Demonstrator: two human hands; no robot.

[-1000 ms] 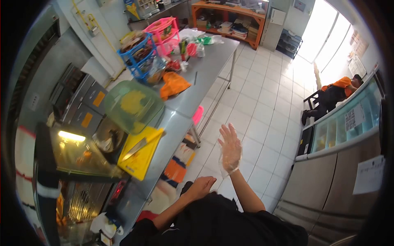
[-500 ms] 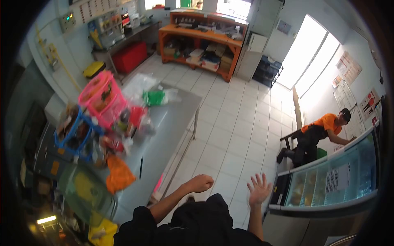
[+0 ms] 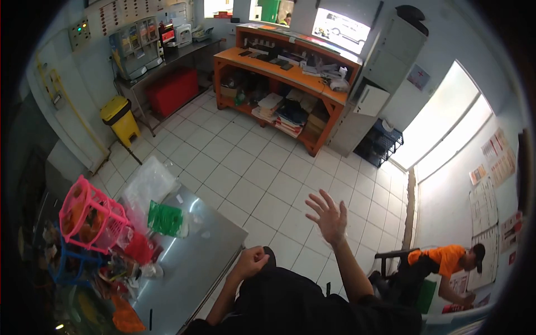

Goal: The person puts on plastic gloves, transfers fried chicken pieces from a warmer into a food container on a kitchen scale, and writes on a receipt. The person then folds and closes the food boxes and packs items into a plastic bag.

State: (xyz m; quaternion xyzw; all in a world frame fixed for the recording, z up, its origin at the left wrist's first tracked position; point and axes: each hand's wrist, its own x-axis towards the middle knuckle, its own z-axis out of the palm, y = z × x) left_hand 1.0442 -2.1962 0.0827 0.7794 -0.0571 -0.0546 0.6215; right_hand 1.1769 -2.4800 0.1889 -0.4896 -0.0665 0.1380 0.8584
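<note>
My left hand (image 3: 250,262) is curled into a loose fist beside the front corner of the steel table (image 3: 192,268), with nothing visible in it. Raised over the tiled floor, my right hand (image 3: 329,218) has its fingers spread and holds nothing. Something thin and clear seems to lie about its wrist. The table carries a pink basket (image 3: 92,218), a blue basket (image 3: 72,265), a green plastic packet (image 3: 166,219) and clear plastic bags (image 3: 148,184). An orange cloth or bag (image 3: 126,315) and a dark thin stick (image 3: 151,319) lie nearer me.
Ahead stands an orange counter (image 3: 279,61) with loaded shelves. A yellow bin (image 3: 121,121) and a red box (image 3: 172,92) are at the left wall. Black crates (image 3: 379,142) stand by the bright door. On the right, a person in orange (image 3: 444,262) bends near the wall.
The view has moved forward and turned, so the table sits lower left and the glass-fronted case has nearly left the view. My right hand has risen, still spread; my left stays curled.
</note>
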